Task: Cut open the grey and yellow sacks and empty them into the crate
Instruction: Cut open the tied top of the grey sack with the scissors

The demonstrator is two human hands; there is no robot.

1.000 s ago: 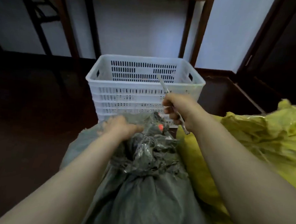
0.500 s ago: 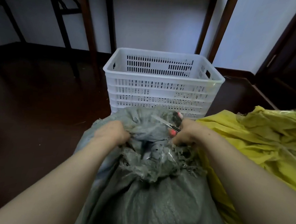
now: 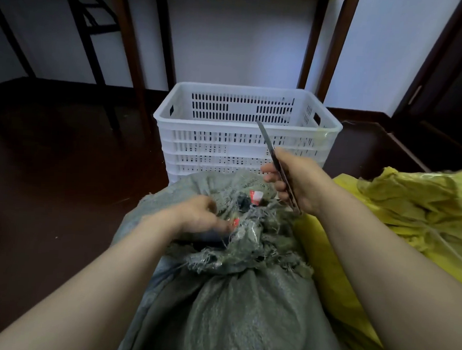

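A grey woven sack [image 3: 233, 308] lies in front of me, its frayed mouth bunched up and partly torn, with red and white packaging [image 3: 256, 197] showing inside. My left hand [image 3: 195, 215] rests on the sack's mouth and its fingers pinch the frayed fabric. My right hand [image 3: 293, 180] is raised just above the mouth and grips a slim metal blade [image 3: 268, 147] that points up and away. The yellow sack [image 3: 410, 211] lies crumpled to the right. A white slotted crate [image 3: 247, 143] stands on the floor right behind the grey sack.
Dark wooden floor [image 3: 50, 178] spreads to the left. Wooden table legs [image 3: 129, 49] rise behind the crate against a white wall. Dark wooden furniture [image 3: 449, 79] stands at the far right.
My right hand has lifted the blade up off the sack's mouth, where it was cutting half a second ago. My left hand has shifted slightly down the frayed opening. More packaging shows.
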